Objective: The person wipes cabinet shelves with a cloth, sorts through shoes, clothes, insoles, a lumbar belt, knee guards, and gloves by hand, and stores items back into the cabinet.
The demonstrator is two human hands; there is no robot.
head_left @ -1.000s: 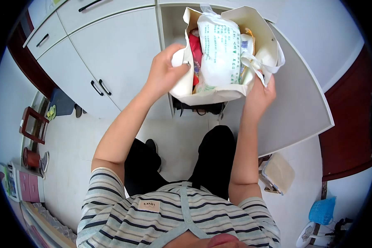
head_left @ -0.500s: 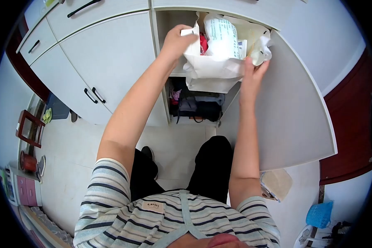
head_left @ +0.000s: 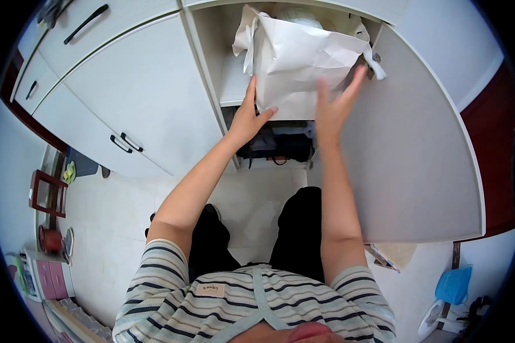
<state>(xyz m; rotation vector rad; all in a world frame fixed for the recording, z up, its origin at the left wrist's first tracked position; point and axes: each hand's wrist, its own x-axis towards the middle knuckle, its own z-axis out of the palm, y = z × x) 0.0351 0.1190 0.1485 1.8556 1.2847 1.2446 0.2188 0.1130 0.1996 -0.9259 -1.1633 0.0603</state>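
Note:
A large white paper bag (head_left: 306, 66) sits partly inside the upper shelf of an open cabinet, its creased front facing me. Over its rim shows the top of a white package (head_left: 298, 17) with greenish print; most of the contents are hidden. My left hand (head_left: 249, 119) grips the bag's lower left corner, thumb on the front and fingers along the side. At the bag's right side is my right hand (head_left: 334, 111), blurred, with thumb and fingers apart; whether it touches the paper is unclear.
The cabinet door (head_left: 409, 154) stands swung out on the right. Dark folded cloth items (head_left: 286, 146) fill the lower compartment. Closed white doors (head_left: 131, 86) with black handles are on the left. A blue basket (head_left: 454, 284) is at the lower right.
The bag has turned from tilted toward me, contents showing, to front facing me and further up into the shelf. My left hand left the rim for the lower left corner; my right hand released the top edge.

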